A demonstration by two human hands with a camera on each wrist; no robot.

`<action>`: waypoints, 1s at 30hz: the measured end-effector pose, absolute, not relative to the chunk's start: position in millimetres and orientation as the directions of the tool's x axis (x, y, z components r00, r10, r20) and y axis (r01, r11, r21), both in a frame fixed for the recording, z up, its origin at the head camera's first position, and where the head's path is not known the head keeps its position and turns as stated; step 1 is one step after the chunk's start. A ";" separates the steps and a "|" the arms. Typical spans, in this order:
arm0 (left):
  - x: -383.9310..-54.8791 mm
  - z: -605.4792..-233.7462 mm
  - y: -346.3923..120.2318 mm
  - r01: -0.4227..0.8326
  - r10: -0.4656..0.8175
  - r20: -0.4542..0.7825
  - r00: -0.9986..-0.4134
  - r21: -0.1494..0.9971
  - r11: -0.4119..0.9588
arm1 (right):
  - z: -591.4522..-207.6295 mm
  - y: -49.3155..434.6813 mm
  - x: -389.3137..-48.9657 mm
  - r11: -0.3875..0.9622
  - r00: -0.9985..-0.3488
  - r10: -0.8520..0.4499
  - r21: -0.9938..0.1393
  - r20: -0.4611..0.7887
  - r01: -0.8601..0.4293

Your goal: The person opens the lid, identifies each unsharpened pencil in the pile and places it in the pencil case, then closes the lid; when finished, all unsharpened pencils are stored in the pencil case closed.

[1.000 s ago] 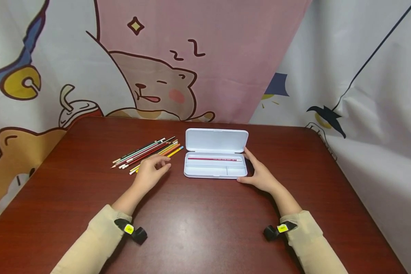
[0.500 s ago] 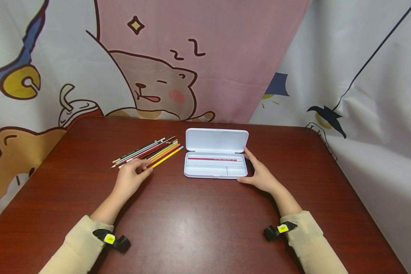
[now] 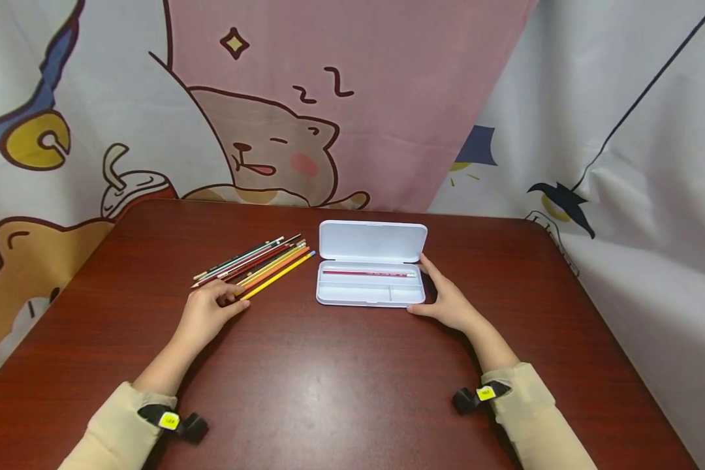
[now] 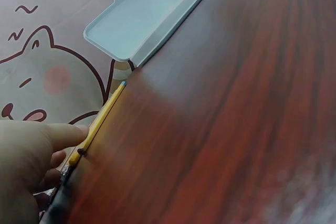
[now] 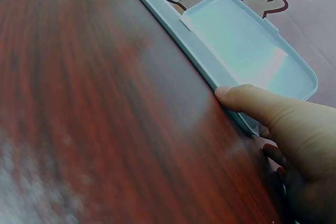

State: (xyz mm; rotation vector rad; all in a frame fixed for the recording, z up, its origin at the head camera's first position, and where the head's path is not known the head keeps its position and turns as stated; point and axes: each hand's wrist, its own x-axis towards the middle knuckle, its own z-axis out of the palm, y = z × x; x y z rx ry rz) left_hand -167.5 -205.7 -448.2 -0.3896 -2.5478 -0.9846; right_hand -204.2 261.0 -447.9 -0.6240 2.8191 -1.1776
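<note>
A white pencil case (image 3: 370, 295) lies with its lid (image 3: 373, 240) raised. One red pencil (image 3: 364, 273) lies along its back compartment. My right hand (image 3: 449, 303) grips the case's right end, thumb (image 5: 236, 94) at the front side and the fingers behind. My left hand (image 3: 205, 313) is at the near ends of a loose bundle of pencils (image 3: 252, 258). Its thumb and bent index finger stand apart beside a yellow pencil (image 3: 279, 276) with a blue end. The left wrist view shows the thumb overlapping the yellow pencil (image 4: 107, 109); the near pencil ends are partly hidden.
The dark red-brown table (image 3: 341, 378) carries the case and the pencils. A printed cartoon curtain (image 3: 399, 117) hangs behind its far edge. On each wrist sits a black strap with a camera, the left camera (image 3: 192, 427) close over the table.
My left hand has moved left and toward me along the pencils to their near ends. The right hand and the case have stayed put.
</note>
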 end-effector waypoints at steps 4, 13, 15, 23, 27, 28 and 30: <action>-167.5 -448.1 -205.7 0.375 0.139 0.412 -0.900 0.573 0.729 | -447.2 260.9 -203.6 0.635 -0.921 -0.369 -0.688 0.129 -0.351; -166.1 -446.5 -204.6 0.368 0.134 0.411 -0.902 0.567 0.736 | -447.0 260.5 -203.7 0.637 -0.919 -0.372 -0.683 0.132 -0.357; -166.3 -446.7 -204.4 0.361 0.126 0.410 -0.903 0.567 0.741 | -447.1 260.4 -203.6 0.637 -0.918 -0.374 -0.682 0.134 -0.359; -166.8 -447.4 -205.3 0.334 0.096 0.405 -0.909 0.573 0.749 | -447.3 260.4 -202.4 0.630 -0.918 -0.372 -0.690 0.135 -0.356; -166.9 -448.9 -206.3 0.324 0.070 0.422 -0.904 0.568 0.756 | -447.3 260.4 -202.6 0.629 -0.917 -0.375 -0.689 0.137 -0.360; -166.9 -449.0 -206.5 0.322 0.063 0.427 -0.902 0.568 0.757 | -447.3 260.4 -202.7 0.629 -0.916 -0.375 -0.688 0.139 -0.362; -166.9 -449.0 -206.8 0.320 0.052 0.437 -0.898 0.565 0.760 | -447.3 260.4 -203.0 0.628 -0.916 -0.376 -0.688 0.141 -0.364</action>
